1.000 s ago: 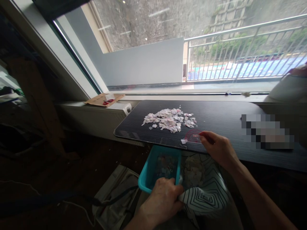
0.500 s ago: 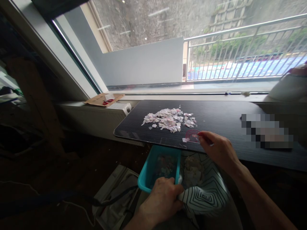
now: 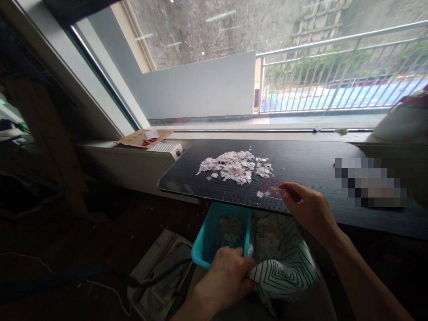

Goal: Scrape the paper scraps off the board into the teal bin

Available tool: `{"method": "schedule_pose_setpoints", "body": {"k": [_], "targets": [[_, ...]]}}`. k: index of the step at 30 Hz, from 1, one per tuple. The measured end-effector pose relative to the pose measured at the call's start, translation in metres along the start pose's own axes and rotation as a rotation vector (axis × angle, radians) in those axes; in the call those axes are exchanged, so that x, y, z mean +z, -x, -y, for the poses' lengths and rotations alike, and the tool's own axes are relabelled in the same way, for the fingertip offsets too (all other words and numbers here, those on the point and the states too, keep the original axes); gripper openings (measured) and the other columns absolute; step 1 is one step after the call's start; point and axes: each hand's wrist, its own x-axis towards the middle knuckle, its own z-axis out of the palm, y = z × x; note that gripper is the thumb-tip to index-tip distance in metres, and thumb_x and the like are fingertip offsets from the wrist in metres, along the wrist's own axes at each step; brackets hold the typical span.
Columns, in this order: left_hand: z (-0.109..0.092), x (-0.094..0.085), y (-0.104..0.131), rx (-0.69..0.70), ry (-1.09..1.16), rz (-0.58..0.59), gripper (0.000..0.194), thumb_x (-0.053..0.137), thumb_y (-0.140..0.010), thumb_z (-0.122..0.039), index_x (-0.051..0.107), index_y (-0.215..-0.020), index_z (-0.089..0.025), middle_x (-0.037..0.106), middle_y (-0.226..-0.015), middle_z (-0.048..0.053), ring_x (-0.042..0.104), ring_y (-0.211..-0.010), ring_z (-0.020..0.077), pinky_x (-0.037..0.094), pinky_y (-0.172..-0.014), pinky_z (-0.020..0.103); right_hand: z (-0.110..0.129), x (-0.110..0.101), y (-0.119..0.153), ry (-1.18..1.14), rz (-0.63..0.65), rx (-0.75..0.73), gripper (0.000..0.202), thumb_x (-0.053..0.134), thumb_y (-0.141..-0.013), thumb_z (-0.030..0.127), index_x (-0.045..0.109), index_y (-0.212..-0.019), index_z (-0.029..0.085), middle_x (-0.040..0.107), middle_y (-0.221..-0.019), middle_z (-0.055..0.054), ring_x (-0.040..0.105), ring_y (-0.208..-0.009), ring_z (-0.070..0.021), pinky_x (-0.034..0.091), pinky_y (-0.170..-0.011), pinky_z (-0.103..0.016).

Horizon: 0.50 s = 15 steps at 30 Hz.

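My left hand [image 3: 230,273] is closed at the near rim of a teal plastic bin [image 3: 200,247], by the corner of a white cloth with black lines [image 3: 286,274]. Scraps of paper lie in the bin and on the cloth. Over the dark table, my right hand [image 3: 306,203] pinches the edge of a thin, see-through piece with red curved lines [image 3: 270,183]; its exact kind is unclear. A few pale scraps [image 3: 262,194] lie at its left side. Just beyond is a heap of small paper pieces [image 3: 234,167].
The dark tabletop [image 3: 307,165] reaches the window sill. A blurred-out object [image 3: 371,183] lies at its right. Red-handled scissors [image 3: 149,141] rest on cardboard [image 3: 129,140] to the left, above a radiator [image 3: 133,167]. A pale box [image 3: 163,276] stands on the floor.
My right hand has shifted slightly right and towards me, and the red-lined piece has moved with it. My left hand and the bin stay in place.
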Motion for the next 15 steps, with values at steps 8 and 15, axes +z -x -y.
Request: {"method": "schedule_pose_setpoints", "body": {"k": [8,15], "targets": [[-0.0006,-0.0018,0.0,0.0,-0.01,0.008,0.012,0.066,-0.076,-0.031,0.066,-0.085,-0.023,0.061,-0.078,0.002,0.06,-0.072,0.0224,0.043,-0.066,0.03,0.0018,0.0028,-0.0014,-0.08,0.079,-0.019,0.027,0.052,-0.083,0.04,0.07,-0.093,0.022,0.069,-0.073,-0.001,0.059,-0.063,-0.0144,0.042,-0.061,-0.026],[-0.0003,-0.001,-0.0003,0.004,-0.017,0.013,0.011,0.065,-0.076,-0.029,0.066,-0.086,-0.024,0.061,-0.078,0.002,0.059,-0.072,0.0225,0.043,-0.066,0.03,0.0011,0.0038,-0.0058,-0.047,0.081,0.008,0.028,0.052,-0.082,0.039,0.07,-0.095,0.022,0.069,-0.074,-0.001,0.061,-0.066,-0.0164,0.042,-0.062,-0.027]]}}
